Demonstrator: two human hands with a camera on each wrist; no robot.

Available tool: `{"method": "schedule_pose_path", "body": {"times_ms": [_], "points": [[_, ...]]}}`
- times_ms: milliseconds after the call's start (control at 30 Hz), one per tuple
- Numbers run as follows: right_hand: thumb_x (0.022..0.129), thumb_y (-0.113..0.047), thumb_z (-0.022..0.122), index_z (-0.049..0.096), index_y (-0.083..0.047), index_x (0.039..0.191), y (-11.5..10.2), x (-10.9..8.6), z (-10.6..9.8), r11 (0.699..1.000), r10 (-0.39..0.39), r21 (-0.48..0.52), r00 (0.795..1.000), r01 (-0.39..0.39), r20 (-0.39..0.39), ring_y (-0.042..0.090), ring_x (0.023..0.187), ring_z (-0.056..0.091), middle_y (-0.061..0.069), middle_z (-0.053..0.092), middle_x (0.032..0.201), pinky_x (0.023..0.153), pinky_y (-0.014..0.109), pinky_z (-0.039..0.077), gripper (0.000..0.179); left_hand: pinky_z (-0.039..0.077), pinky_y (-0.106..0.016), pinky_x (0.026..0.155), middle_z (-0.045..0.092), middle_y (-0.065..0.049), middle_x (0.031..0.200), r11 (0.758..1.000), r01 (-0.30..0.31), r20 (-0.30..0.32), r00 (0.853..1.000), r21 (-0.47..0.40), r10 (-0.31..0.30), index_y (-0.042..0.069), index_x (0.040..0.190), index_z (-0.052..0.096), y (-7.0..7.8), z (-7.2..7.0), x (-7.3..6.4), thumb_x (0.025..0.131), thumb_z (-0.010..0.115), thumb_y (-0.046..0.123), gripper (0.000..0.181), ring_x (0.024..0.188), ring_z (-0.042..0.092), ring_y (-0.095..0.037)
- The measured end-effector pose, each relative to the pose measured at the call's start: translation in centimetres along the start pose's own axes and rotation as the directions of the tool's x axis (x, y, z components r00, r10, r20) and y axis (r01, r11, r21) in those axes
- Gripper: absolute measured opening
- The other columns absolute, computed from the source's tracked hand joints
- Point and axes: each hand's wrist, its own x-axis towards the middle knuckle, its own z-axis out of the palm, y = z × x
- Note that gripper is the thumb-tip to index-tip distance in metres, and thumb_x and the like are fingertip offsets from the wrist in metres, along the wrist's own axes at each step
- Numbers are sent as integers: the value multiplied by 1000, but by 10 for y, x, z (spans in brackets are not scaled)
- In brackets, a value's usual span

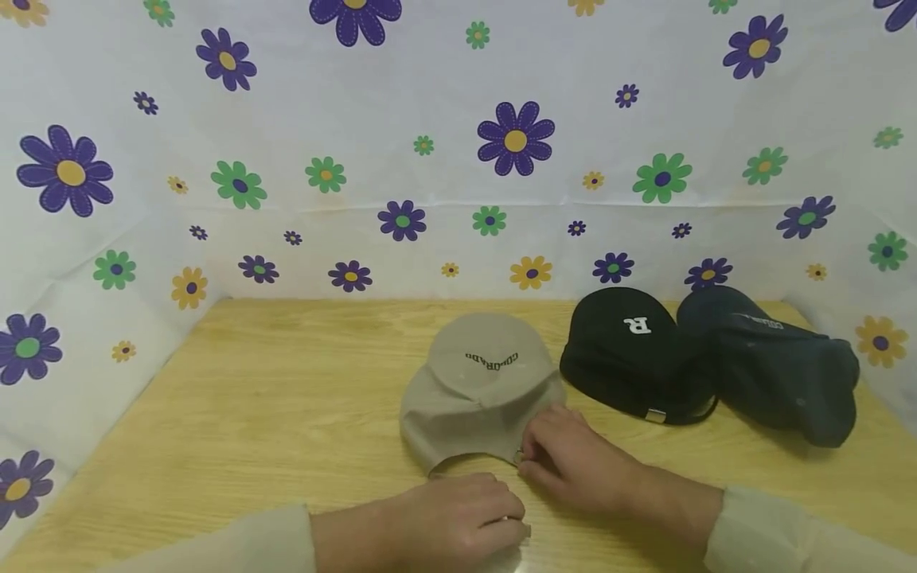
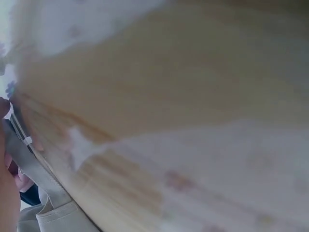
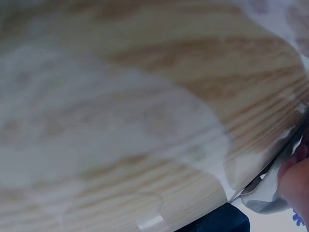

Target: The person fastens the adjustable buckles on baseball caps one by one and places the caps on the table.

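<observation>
A beige cap (image 1: 487,382) with dark COLORADO lettering lies on the table, its lettering upside down from here and its arched back opening toward me. My right hand (image 1: 583,461) pinches the cap's rear edge at the right side of that opening, where a small metal piece shows by the fingertips. In front of the opening, my left hand (image 1: 458,517) has its fingers curled, and a small greyish end sticks out at its fingertips. The left wrist view shows a beige strap (image 2: 36,166) running up to the fingers. Much of the strap is hidden behind the left hand.
To the right of the beige cap sits a black cap (image 1: 616,350) with a white R and a metal buckle. A dark navy cap (image 1: 781,374) leans against it farther right. Behind the wooden table (image 1: 286,382) hangs a white flowered cloth (image 1: 430,95).
</observation>
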Motion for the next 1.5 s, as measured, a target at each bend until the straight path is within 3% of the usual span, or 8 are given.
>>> {"method": "schedule_pose_path", "body": {"times_ms": [233, 433, 667, 900, 1000, 1200, 1267, 1500], "points": [[96, -18, 64, 60, -21, 115, 0, 0, -2, 994, -110, 12, 994, 110, -1, 2, 95, 53, -12, 57, 102, 85, 26, 50, 20, 49, -20, 83, 61, 1, 98, 999, 15, -101, 995, 51, -10, 5, 100, 65, -2, 3, 2, 98, 55, 13, 12, 88, 58, -9], [94, -12, 66, 68, -13, 118, 4, -2, -4, 964, -250, -87, 968, 251, 24, 7, 100, 55, -5, 61, 107, 86, 26, 51, 24, 50, -22, 80, 62, 1, 93, 992, 83, -166, 984, 99, -66, 6, 95, 65, -5, 4, 5, 98, 50, 8, 15, 84, 59, -11], [95, -11, 64, 66, -9, 124, 2, -3, -7, 945, -245, -207, 967, 255, 73, 12, 108, 53, -2, 59, 115, 92, 28, 50, 29, 49, -26, 77, 65, 2, 89, 968, 203, -207, 963, 148, -170, 11, 90, 67, -4, 5, 5, 96, 51, 13, 17, 83, 62, -13], [90, -17, 72, 70, -16, 113, 1, -2, -4, 906, -277, -341, 961, 253, -24, 12, 98, 52, -6, 59, 103, 86, 30, 43, 23, 49, -28, 76, 65, 2, 87, 944, 282, -236, 942, 174, -238, 11, 86, 65, -3, 6, 5, 95, 53, 13, 16, 81, 62, -13], [88, -20, 74, 71, -18, 110, 0, -3, -3, 896, -281, -375, 958, 239, -62, 13, 100, 53, -7, 60, 104, 86, 32, 41, 22, 48, -28, 75, 65, 3, 85, 925, 338, -245, 925, 176, -291, 12, 83, 65, -5, 6, 5, 93, 52, 13, 16, 78, 60, -13], [86, -24, 76, 72, -17, 106, -4, -1, -5, 894, -306, -380, 943, 237, -132, 15, 100, 56, -5, 63, 103, 89, 35, 42, 22, 45, -27, 70, 61, 4, 80, 893, 434, -236, 886, 120, -399, 13, 80, 64, -3, 5, 0, 80, 64, 11, 2, 72, 55, -13], [86, -24, 76, 72, -16, 105, -4, 0, -5, 898, -313, -367, 938, 242, -148, 15, 100, 57, -5, 64, 103, 91, 36, 43, 21, 44, -27, 69, 61, 4, 79, 894, 430, -220, 891, 125, -397, 13, 80, 64, -4, 4, -2, 80, 63, 11, 2, 71, 53, -13], [84, -25, 75, 72, -19, 100, -3, -1, -3, 910, -285, -354, 946, 216, -156, 14, 97, 56, -6, 63, 99, 94, 38, 42, 17, 44, -28, 73, 61, 4, 79, 923, 278, -122, 960, 266, -253, 13, 79, 59, -19, 1, -1, 97, 44, 14, 23, 73, 54, -15]]}}
